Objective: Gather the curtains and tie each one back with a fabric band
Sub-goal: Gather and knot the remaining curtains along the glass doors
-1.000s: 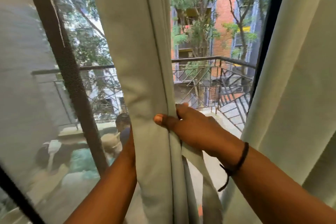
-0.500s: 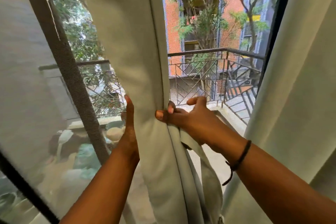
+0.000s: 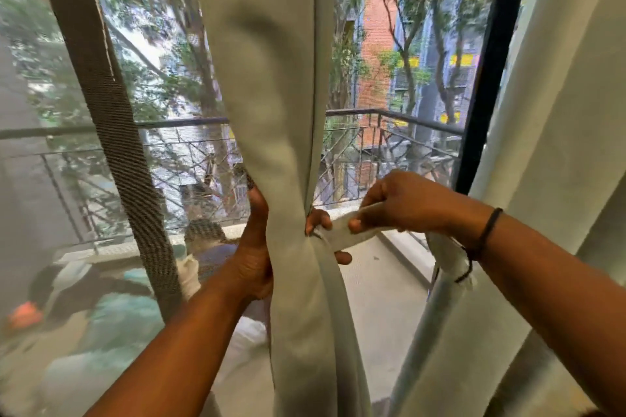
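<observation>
curtain: we have the middle curtain (image 3: 271,152) bunched into a narrow waist just in front of us, window (image 3: 101,112) behind it
left hand: our left hand (image 3: 252,257) wraps round the waist from the left, fingers curled to the right side and clamped on the gathered folds
right hand: our right hand (image 3: 399,203) pinches the fabric band (image 3: 345,230), fingers closed on it just right of the waist
band: runs taut from the waist to our right hand; its far end is hidden behind the folds
other curtain: hangs loose at right (image 3: 559,145), not tied
step: wrapping the band, we judge early stage
do well: we keep the left squeeze firm, keep the band flat and taut, pass it round at the waist height
risk: folds spilling out if the left grip eases
</observation>
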